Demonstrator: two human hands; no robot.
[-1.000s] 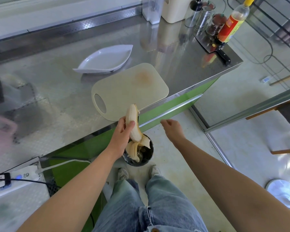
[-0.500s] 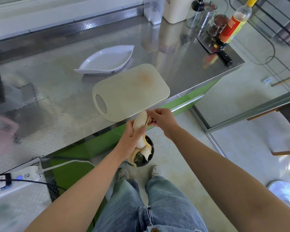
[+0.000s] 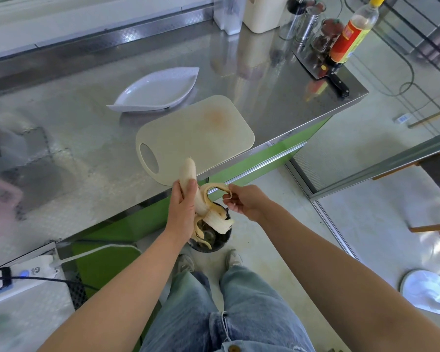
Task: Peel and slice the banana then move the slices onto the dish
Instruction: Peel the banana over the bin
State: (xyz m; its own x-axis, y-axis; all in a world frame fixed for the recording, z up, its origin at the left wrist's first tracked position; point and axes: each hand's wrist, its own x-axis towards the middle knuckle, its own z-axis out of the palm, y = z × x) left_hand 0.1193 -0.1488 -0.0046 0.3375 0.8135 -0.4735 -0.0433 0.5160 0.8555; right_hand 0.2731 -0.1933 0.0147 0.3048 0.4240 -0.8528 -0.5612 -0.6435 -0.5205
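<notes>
Legs: faded blue denim legs (image 3: 226, 313) fill the bottom edge.
Bin: a round black bin (image 3: 220, 241) stands on the floor with peel scraps inside, straight under the fruit.
Left hand: the left hand (image 3: 182, 212) is wrapped round the middle of the pale, curved half-peeled banana (image 3: 188, 171). It holds the banana upright over the bin, in front of the counter edge. The flesh on top is smooth and matte, and limp flaps hang below.
Right hand: the right hand (image 3: 247, 201) pinches the tip of a thin, arching peel strip (image 3: 215, 186), just right of the banana.
Board: a beige, round-cornered plastic cutting board (image 3: 201, 138) with an oval handle hole and a faint orange stain lies on the brushed steel counter (image 3: 87, 128).
Dish: a glossy white leaf-shaped dish (image 3: 158, 91) sits just behind the board.
Cleaver: a black-handled cleaver (image 3: 337, 83) lies at the far right corner.
Change: half a second ago the right hand was up at the banana's tip. It has since drawn the strip down and off to the right, baring more flesh.
</notes>
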